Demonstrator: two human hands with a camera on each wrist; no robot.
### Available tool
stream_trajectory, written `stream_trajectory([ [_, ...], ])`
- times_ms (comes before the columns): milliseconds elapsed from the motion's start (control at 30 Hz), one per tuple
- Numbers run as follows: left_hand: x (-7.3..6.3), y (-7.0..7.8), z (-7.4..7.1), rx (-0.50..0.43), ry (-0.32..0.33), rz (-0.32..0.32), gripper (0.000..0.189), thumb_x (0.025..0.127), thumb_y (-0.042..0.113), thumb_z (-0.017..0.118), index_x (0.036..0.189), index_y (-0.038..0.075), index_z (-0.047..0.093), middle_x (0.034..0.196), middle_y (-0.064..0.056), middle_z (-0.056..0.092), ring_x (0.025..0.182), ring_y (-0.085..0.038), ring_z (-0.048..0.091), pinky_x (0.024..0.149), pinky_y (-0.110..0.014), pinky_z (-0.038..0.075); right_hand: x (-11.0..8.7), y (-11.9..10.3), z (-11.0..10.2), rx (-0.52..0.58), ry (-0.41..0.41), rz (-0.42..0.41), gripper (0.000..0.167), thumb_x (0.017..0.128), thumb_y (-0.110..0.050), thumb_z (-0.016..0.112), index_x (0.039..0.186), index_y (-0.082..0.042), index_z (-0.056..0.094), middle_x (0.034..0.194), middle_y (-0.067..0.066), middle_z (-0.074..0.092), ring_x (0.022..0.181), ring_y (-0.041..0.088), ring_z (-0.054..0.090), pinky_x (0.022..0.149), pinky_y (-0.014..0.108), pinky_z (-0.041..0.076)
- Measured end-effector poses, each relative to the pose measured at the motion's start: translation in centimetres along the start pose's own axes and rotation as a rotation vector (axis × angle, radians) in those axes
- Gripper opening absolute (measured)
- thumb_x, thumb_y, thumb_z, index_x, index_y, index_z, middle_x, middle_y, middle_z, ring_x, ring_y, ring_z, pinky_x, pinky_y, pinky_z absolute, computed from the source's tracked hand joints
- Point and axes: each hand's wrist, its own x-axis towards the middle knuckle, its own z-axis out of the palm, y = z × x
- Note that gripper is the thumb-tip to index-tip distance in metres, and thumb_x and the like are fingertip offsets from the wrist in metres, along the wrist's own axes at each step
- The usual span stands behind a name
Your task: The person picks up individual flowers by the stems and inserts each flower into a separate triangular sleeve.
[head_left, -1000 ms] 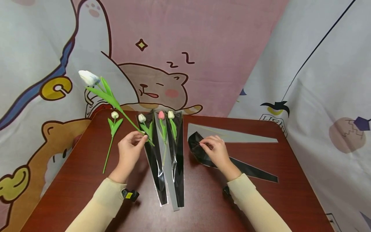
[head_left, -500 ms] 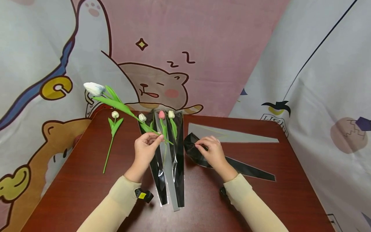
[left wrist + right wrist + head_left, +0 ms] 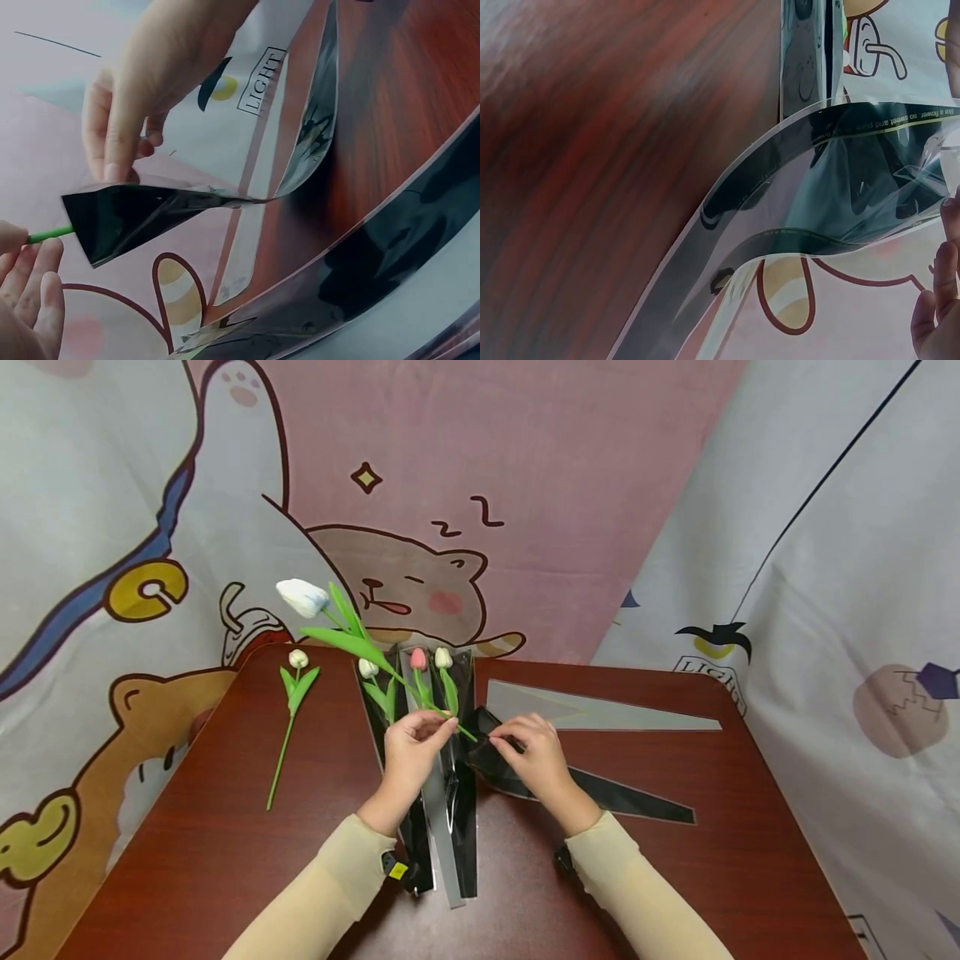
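Note:
My left hand (image 3: 412, 756) pinches the green stem of a white tulip (image 3: 302, 598) near its lower end, with the bloom pointing up and left. The right hand (image 3: 536, 764) pinches the mouth edge of a black flower sleeve (image 3: 630, 795), whose narrow tail trails to the right. In the left wrist view the stem (image 3: 49, 235) meets the wide mouth of that sleeve (image 3: 135, 217), its tip hidden there. The right wrist view shows printed lettering along the clear-and-black sleeve (image 3: 855, 180), with fingers (image 3: 946, 289) at the right edge.
Sleeved tulips lie side by side mid-table: a white one (image 3: 367, 668), a pink one (image 3: 418, 658) and another white one (image 3: 443, 657). A loose white tulip (image 3: 298, 658) lies at the left. A flat grey sleeve (image 3: 600, 708) lies at the back right of the brown table (image 3: 750, 877).
My left hand has carried the tulip rightward, its stem end coming to the sleeve's mouth. The right hand has drawn the black sleeve a little to the left.

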Motion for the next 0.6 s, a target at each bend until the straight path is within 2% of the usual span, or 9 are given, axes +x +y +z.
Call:
stream_trajectory([
  [100,0.1,-1.3,0.3,0.060,-0.006,-0.002,0.012,0.080,0.004,0.074,0.086,-0.006,0.070,0.085,-0.023,0.070,0.072,-0.020,0.069,0.063,-0.017,0.052,0.1,-0.2,0.2,-0.008,0.009,-0.001,0.005,0.080,-0.019,0.077,0.084,-0.019,0.074,0.084,-0.007,0.070,0.074,0.009,0.050,0.069,0.031,0.037],
  [300,0.0,-1.8,0.4,0.187,-0.063,0.010,0.009,0.082,0.013,0.074,0.089,0.008,0.073,0.087,-0.009,0.073,0.075,-0.019,0.069,0.065,-0.020,0.053,0.2,-0.5,0.3,-0.014,0.003,0.004,0.005,0.080,-0.020,0.076,0.084,-0.019,0.074,0.085,-0.008,0.069,0.076,0.008,0.050,0.069,0.031,0.037],
  [467,0.1,-1.8,0.4,0.310,-0.117,0.076,0.015,0.083,0.011,0.072,0.097,0.010,0.069,0.087,-0.003,0.072,0.075,-0.012,0.069,0.066,-0.023,0.055,0.2,-0.7,0.5,-0.007,-0.003,0.005,0.004,0.081,-0.020,0.075,0.085,-0.019,0.074,0.085,-0.007,0.070,0.077,0.009,0.051,0.069,0.031,0.037],
  [600,0.1,-1.6,0.5,0.374,-0.157,0.087,0.016,0.084,0.012,0.072,0.100,0.011,0.067,0.085,-0.001,0.071,0.074,-0.009,0.068,0.065,-0.023,0.054,0.1,-0.6,0.6,-0.017,-0.012,0.016,0.004,0.082,-0.021,0.075,0.086,-0.019,0.074,0.085,-0.007,0.070,0.077,0.010,0.052,0.068,0.031,0.036],
])
